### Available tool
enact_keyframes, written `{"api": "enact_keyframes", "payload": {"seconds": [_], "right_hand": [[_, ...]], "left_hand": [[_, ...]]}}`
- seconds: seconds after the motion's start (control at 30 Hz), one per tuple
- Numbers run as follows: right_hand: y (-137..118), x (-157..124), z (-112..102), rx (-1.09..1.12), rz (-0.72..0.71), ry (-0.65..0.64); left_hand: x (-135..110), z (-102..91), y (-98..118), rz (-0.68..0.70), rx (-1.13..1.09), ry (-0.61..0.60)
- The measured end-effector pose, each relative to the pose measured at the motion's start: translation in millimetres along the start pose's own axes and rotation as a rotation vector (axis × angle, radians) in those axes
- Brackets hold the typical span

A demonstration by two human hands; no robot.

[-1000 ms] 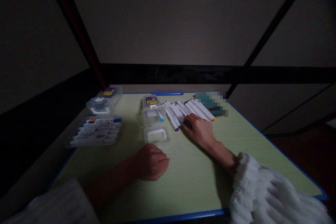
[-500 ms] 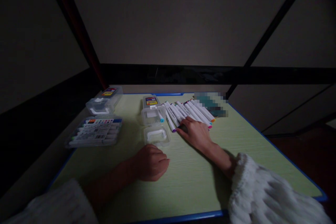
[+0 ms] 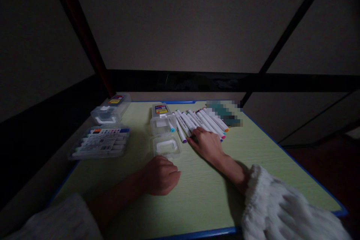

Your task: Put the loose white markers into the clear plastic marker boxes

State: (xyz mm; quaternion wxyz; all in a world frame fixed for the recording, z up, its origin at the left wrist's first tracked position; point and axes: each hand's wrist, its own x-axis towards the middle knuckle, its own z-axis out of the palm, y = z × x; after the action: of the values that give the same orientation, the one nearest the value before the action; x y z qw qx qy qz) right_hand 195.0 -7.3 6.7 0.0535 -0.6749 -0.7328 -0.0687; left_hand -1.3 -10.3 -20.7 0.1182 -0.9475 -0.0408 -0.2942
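Several white markers (image 3: 206, 121) with coloured ends lie side by side in a row on the table. My right hand (image 3: 208, 143) reaches over their near ends, with thumb and fingers curled in around a marker; the hand covers most of the grip. My left hand (image 3: 161, 175) rests closed in a loose fist, with nothing showing in it. Just beyond that fist is a clear plastic lid (image 3: 167, 147), open at the near end of a clear marker case (image 3: 163, 120). A marker with a light blue end (image 3: 172, 129) lies in this case.
On the left stand another clear case (image 3: 111, 109) and a flat clear pack of markers (image 3: 101, 142). A teal, pixelated item (image 3: 225, 112) lies at the back right. The pale green table (image 3: 202, 202) has a blue edge, and a wall panel rises behind it.
My right thumb and fingers have drawn closer together at the near ends of the markers. My left hand stays as it was. The view has shifted slightly.
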Motion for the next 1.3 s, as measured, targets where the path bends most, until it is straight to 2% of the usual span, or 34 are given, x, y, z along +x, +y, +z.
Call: {"api": "enact_keyframes", "payload": {"seconds": [0.6, 0.87, 1.1, 1.3], "right_hand": [[1.6, -0.2, -1.9, 0.051, 0.012, 0.120], [2.4, -3.4, -2.5, 0.037, -0.054, 0.173], [2.9, -7.0, -3.7, -0.015, -0.123, 0.209], [5.5, -8.4, -2.2, -0.020, -0.159, 0.330]], "left_hand": [[-1.2, -2.9, 0.9, 0.007, 0.054, -0.004], [-1.1, -3.7, 0.6, 0.000, 0.030, 0.016], [-3.2, -0.8, -0.1, 0.005, 0.057, -0.019], [-2.3, -3.0, -1.3, 0.011, 0.050, 0.020]]}}
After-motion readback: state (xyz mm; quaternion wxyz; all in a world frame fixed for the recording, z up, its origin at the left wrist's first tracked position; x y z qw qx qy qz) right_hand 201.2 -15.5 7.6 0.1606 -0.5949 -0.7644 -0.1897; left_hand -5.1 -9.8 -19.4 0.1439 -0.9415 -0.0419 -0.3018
